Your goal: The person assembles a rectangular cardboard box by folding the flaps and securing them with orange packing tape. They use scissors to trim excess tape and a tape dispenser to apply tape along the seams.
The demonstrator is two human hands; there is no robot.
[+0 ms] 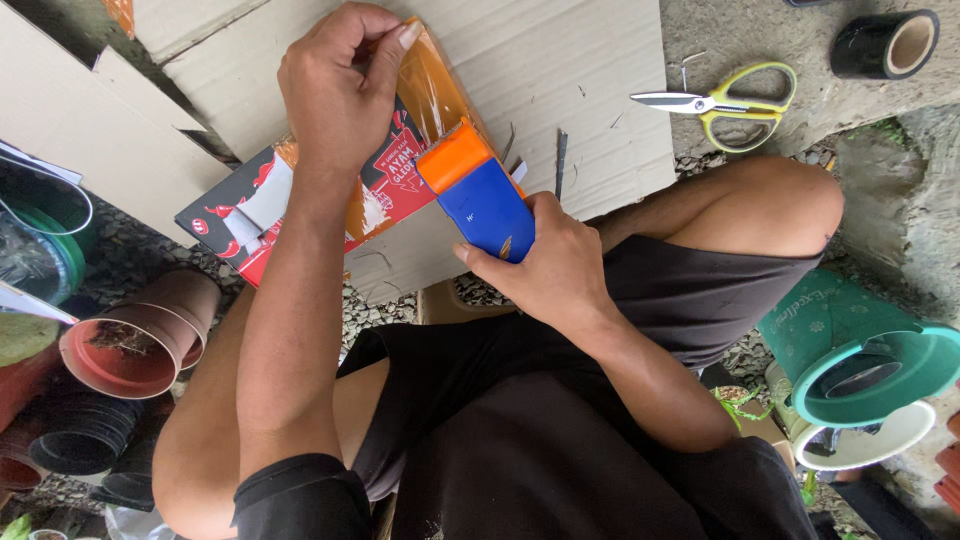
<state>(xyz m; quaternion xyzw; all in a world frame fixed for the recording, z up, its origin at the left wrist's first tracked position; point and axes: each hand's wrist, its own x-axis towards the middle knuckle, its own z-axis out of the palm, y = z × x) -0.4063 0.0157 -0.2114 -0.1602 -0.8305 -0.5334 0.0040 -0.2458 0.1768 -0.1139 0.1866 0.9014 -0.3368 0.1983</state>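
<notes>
1. Left of the red printed box (300, 200), we count one terracotta pot (140, 340) and one black pot (75, 440).
2. On the box, our left hand (340, 90) pinches the orange tape strip (430, 85) between thumb and fingers; we judge it best kept taut.
3. At the box's right end, our right hand (550, 265) is clenched around one blue-and-orange tape dispenser (480, 195); we should press it flat.
4. Well right of the box lie one pair of yellow scissors (725, 105) and one black tape roll (885, 42).
</notes>
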